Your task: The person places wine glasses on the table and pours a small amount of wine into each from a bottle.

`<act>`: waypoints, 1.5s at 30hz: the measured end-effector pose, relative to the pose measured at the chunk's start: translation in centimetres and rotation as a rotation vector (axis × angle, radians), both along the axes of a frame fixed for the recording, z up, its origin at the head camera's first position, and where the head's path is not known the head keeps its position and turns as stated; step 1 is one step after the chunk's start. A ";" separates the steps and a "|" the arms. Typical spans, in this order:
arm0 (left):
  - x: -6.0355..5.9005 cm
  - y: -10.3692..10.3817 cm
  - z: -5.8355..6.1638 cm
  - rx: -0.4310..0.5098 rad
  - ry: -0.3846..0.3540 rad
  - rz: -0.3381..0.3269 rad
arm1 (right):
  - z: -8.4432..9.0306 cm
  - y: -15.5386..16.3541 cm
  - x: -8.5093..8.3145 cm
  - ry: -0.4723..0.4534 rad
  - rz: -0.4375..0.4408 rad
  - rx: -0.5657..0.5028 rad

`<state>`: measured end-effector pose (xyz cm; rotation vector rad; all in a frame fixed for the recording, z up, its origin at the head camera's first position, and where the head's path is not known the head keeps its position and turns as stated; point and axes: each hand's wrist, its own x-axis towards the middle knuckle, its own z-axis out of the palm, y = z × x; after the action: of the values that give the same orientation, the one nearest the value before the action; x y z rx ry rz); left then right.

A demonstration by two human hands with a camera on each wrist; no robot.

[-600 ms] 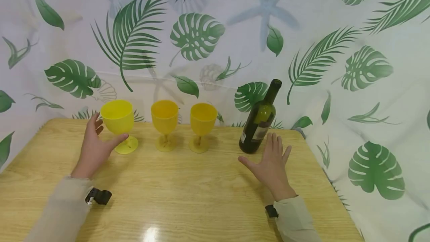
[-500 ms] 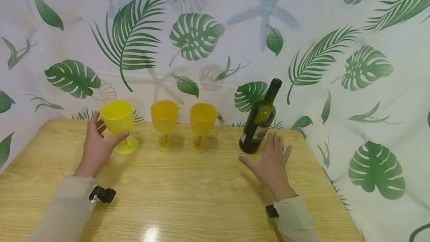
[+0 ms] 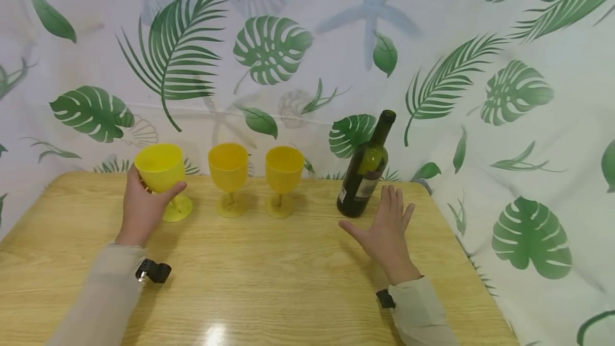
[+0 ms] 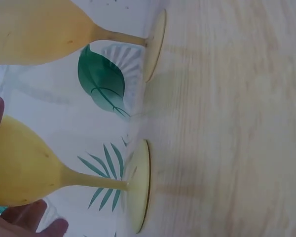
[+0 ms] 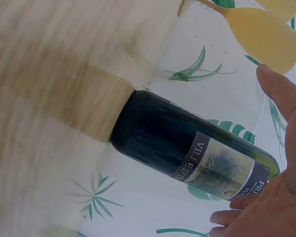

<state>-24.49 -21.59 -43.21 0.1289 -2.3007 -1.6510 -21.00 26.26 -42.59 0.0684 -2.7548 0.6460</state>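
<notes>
In the head view, my left hand point(image 3: 144, 204) is at the leftmost yellow goblet point(image 3: 160, 167), which stands upright on the table. The thumb reaches in front of the bowl's lower part; the other fingers are partly hidden at its left and behind. From the left wrist view, the thumb tip and fingertips point(image 4: 37, 212) lie on opposite sides of the bowl, and firm contact is unclear. My right hand point(image 3: 388, 236) is spread beside the dark green wine bottle point(image 3: 363, 178), thumb wide apart. The bottle stands upright, its label visible in the right wrist view.
Two more goblets, a middle one point(image 3: 228, 170) and a right one point(image 3: 284, 170), stand between the hands in the same row. The wooden table point(image 3: 269, 276) ends at a leaf-printed cloth point(image 3: 288, 89) behind and to the right.
My left hand has moved a little to the right and closer around the leftmost goblet. The right hand keeps its pose by the bottle. The head view has shifted slightly.
</notes>
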 end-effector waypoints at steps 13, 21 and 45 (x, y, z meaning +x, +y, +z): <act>1.8 -0.7 0.5 -0.125 -0.061 -0.104 | 0.2 -0.3 0.1 0.007 -0.003 -0.006; 2.8 -1.1 0.6 -0.177 -0.056 -0.268 | 0.0 -0.5 0.2 -0.046 0.011 -0.012; 3.1 -0.9 0.3 -0.182 -0.052 -0.398 | -0.4 -0.1 0.1 -0.117 0.019 -0.142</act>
<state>-21.40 -22.46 -42.88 -0.3527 -2.6306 -1.6091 -20.88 26.13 -42.97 0.0264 -2.8125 0.8752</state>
